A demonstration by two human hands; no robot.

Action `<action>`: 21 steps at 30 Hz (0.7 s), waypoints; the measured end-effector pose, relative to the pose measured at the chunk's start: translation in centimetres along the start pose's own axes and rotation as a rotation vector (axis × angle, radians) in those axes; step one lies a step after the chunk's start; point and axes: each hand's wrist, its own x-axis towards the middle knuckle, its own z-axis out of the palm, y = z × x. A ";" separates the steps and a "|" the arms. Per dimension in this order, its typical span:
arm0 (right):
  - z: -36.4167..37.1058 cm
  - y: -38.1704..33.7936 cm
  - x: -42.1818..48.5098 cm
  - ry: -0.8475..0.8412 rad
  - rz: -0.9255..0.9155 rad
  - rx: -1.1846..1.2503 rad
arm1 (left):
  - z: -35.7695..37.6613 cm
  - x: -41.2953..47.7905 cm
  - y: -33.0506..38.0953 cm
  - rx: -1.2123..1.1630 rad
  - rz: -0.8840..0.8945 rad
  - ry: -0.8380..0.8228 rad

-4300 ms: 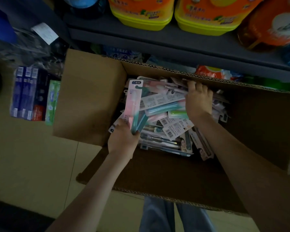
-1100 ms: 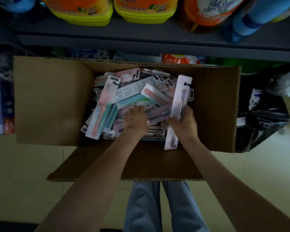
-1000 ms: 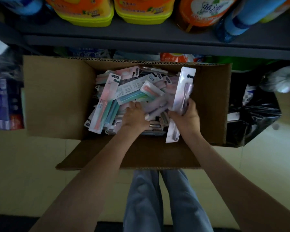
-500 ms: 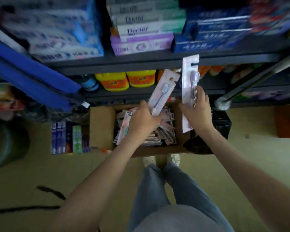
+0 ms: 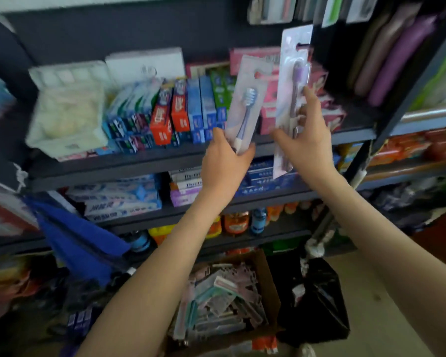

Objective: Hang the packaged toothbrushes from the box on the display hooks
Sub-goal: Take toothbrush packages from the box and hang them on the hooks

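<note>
**Desk:** What's on the feed?

**Operator:** I've got both hands raised mid-frame, in front of the toothpaste boxes (image 5: 180, 109) on the dark shelf (image 5: 113, 163). The left hand (image 5: 223, 161) grips the bottom end of a short toothbrush pack (image 5: 247, 99), fingers curled round it, with the brush head pointing up.

**Desk:** And the right?

**Operator:** The right hand (image 5: 307, 140) pinches a long lilac pack (image 5: 292, 81) between thumb and fingers, forefinger lying straight along the blister. The pack is upright, just right of the short one. Its hang hole is up near the blurred hanging packs (image 5: 273, 9) at the top edge. I can't tell whether it meets a hook.

**Desk:** The box?

**Operator:** The cardboard box (image 5: 267, 271) is at bottom centre on the floor, open and heaped with loose packs (image 5: 222, 300). There's a black bag (image 5: 317, 305) just to its right.
</note>
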 end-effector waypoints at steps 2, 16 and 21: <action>-2.0 -0.7 2.7 0.041 -0.043 0.003 | -0.1 1.7 2.6 -0.034 0.050 0.039; -13.9 2.3 17.3 0.116 -0.082 -0.127 | 2.9 10.4 17.5 0.030 0.228 0.277; -14.4 3.9 21.2 0.142 -0.088 -0.129 | 4.7 13.5 19.1 0.078 0.199 0.319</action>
